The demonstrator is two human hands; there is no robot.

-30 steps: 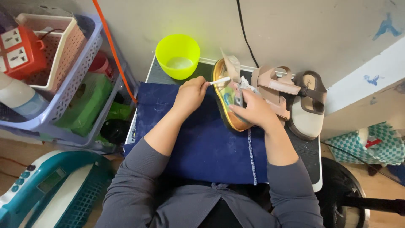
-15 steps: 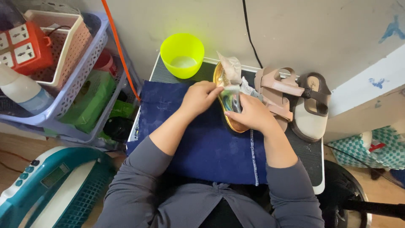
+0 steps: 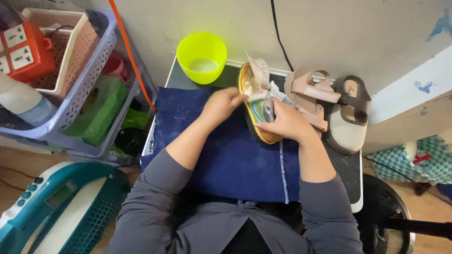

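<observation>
A sandal with a gold insole (image 3: 258,131) lies on a dark blue cloth (image 3: 226,160) over a small table. My right hand (image 3: 288,123) grips this sandal by its side and straps, holding it tilted. My left hand (image 3: 225,104) is closed at the sandal's left edge, fingers pinched on a thin white tool whose tip just shows over the insole. Crumpled pale paper (image 3: 258,70) sticks out of the sandal's toe end.
A lime-green bowl (image 3: 201,56) stands at the table's back left. A pink strapped sandal (image 3: 308,96) and a brown one (image 3: 348,115) lie on the right. Lavender baskets (image 3: 80,101) with bottles and an orange socket block are at left, and a teal basket (image 3: 61,211) is below.
My left hand has drawn in to the sandal's edge, so the white tool is mostly hidden now. The right hand keeps its hold. The view is closer.
</observation>
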